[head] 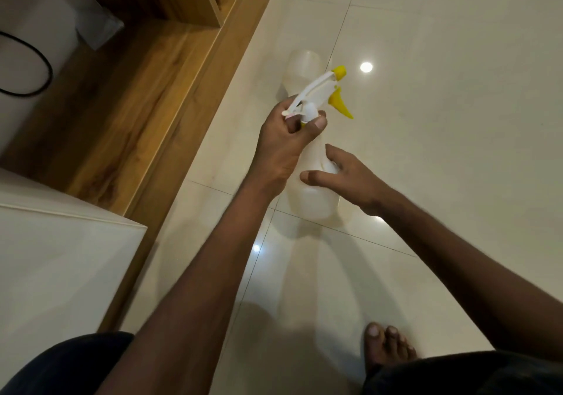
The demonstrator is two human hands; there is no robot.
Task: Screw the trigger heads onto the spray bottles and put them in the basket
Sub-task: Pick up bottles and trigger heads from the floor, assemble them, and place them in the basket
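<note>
A translucent white spray bottle (312, 199) lies on the pale tiled floor, its neck pointing away from me. My left hand (283, 144) grips the white trigger head (316, 92) at the bottle's neck; the head has a yellow nozzle and yellow lever. My right hand (350, 175) rests on the bottle's body, thumb and fingers spread around it. A second translucent bottle (304, 65) lies further away behind the trigger head, without a visible head. No basket is in view.
A wooden floor strip and wooden cabinet frame (170, 68) run along the left. A white box or unit (58, 257) sits at the lower left, another white object with a black cable (30, 65) at the upper left. My bare foot (387, 346) is at the bottom.
</note>
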